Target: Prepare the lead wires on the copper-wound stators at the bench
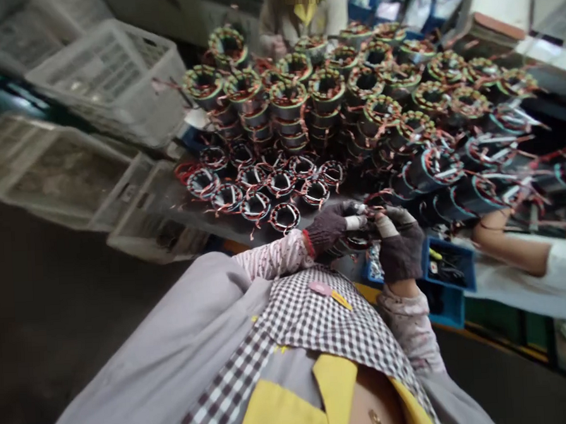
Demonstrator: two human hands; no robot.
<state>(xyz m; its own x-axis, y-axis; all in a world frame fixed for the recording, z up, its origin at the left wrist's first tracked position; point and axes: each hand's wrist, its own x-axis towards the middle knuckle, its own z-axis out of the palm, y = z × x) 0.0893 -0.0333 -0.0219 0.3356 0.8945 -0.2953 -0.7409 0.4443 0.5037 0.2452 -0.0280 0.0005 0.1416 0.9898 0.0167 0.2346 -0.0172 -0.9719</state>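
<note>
My left hand (332,227) and right hand (401,244) meet just in front of my body, both in dark gloves with white wrapping on some fingers. I have the fingertips of each closed on thin coppery wires (375,213), pinched between the two hands. Those wires are above a stator (353,242) below my hands, at the near edge of the tabletop (207,220); the hands hide much of it, so I can't tell whether they touch it.

Just beyond my left hand stand rows of short stators (286,228), upright, with white bindings and red leads. Behind them rise tall stacks (290,127) with yellow-green rims. Past my right hand, longer cylinders (459,204) lie tilted, wires spilling from their ends.

Beside my right wrist sits a blue tray (469,270) holding small items, with another blue bin (452,317) below it. Farther right, a co-worker's bare forearm (512,244) reaches in among wires. Across the tabletop I see another person (273,22) behind the stacks. Off to the left, pale plastic crates (138,112) stand near the tabletop.
</note>
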